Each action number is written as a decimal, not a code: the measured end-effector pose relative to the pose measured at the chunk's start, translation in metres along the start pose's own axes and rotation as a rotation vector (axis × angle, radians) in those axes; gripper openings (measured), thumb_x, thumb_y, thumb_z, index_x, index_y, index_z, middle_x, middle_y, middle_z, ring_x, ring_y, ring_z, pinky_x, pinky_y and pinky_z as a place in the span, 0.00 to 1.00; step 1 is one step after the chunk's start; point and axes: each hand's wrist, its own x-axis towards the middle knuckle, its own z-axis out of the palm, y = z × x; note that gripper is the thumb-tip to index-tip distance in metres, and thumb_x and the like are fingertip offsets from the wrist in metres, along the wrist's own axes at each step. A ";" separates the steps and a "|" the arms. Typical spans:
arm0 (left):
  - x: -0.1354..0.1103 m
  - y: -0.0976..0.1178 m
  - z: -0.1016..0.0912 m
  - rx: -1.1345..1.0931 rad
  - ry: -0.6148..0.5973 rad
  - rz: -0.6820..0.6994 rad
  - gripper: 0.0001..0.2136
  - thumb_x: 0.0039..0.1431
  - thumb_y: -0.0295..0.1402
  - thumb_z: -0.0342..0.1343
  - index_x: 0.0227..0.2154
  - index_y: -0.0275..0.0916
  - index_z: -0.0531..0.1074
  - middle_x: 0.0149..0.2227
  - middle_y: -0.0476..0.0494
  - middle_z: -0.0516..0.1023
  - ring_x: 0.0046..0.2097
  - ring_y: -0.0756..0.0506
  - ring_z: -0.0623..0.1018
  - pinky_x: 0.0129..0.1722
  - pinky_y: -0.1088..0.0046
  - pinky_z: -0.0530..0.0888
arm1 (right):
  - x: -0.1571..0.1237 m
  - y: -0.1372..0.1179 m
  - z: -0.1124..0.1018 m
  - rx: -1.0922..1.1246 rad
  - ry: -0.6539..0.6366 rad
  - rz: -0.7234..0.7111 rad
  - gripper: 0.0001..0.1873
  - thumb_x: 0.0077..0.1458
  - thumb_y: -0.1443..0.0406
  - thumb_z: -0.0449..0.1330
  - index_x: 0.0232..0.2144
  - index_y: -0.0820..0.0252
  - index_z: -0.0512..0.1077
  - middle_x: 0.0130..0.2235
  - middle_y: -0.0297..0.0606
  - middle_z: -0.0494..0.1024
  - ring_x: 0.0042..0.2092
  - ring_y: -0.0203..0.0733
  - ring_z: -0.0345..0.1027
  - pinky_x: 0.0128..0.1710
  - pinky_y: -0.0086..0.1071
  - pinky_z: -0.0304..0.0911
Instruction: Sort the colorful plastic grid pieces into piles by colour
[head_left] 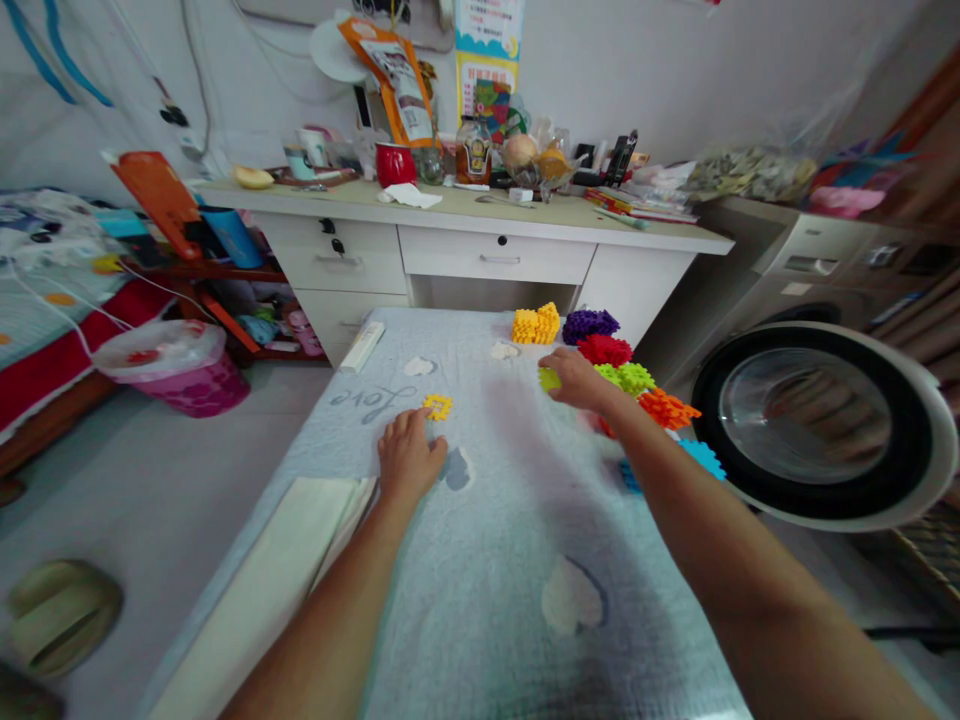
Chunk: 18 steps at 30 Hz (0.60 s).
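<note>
My left hand (409,458) rests on the pale blue cloth (480,540), fingers curled, fingertips beside a small yellow spiky block (438,406); I cannot see that it grips it. My right hand (574,378) is closed around a lime green block (549,379), just off the cloth's right side. Beside that hand lie piles of spiky blocks: yellow (535,324), purple (589,322), red (604,349), green (634,377), orange (667,408) and blue (703,458).
A white desk (465,215) crowded with cups, bottles and bags stands beyond the cloth. An open washing machine door (821,425) is at the right. A pink bin (176,365) sits on the floor at the left. A cream folded sheet (285,560) lies at the cloth's left edge.
</note>
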 end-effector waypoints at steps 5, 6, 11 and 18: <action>0.000 -0.001 0.001 0.004 0.006 0.006 0.22 0.58 0.35 0.51 0.56 0.39 0.67 0.55 0.35 0.72 0.56 0.35 0.70 0.54 0.55 0.68 | -0.010 0.067 -0.021 -0.118 -0.050 0.167 0.30 0.52 0.66 0.63 0.58 0.56 0.69 0.58 0.49 0.71 0.55 0.56 0.66 0.52 0.43 0.62; 0.000 -0.001 0.001 0.006 0.008 0.008 0.22 0.58 0.35 0.52 0.56 0.39 0.67 0.55 0.35 0.72 0.56 0.35 0.70 0.54 0.55 0.68 | -0.011 0.075 -0.022 -0.131 -0.069 0.189 0.29 0.52 0.66 0.63 0.58 0.56 0.69 0.58 0.49 0.71 0.55 0.57 0.66 0.51 0.43 0.62; 0.000 0.003 -0.002 0.011 -0.002 0.002 0.22 0.58 0.34 0.51 0.56 0.40 0.67 0.56 0.35 0.72 0.56 0.35 0.71 0.54 0.55 0.68 | -0.013 0.087 -0.018 -0.153 -0.133 0.229 0.29 0.52 0.66 0.62 0.57 0.50 0.70 0.60 0.45 0.70 0.57 0.60 0.64 0.47 0.45 0.64; 0.000 0.004 -0.004 0.021 -0.018 -0.014 0.22 0.58 0.35 0.51 0.57 0.40 0.67 0.56 0.36 0.72 0.56 0.35 0.71 0.55 0.56 0.68 | -0.009 0.103 -0.013 -0.186 -0.122 0.244 0.28 0.53 0.63 0.64 0.57 0.48 0.71 0.59 0.47 0.70 0.56 0.60 0.64 0.48 0.47 0.64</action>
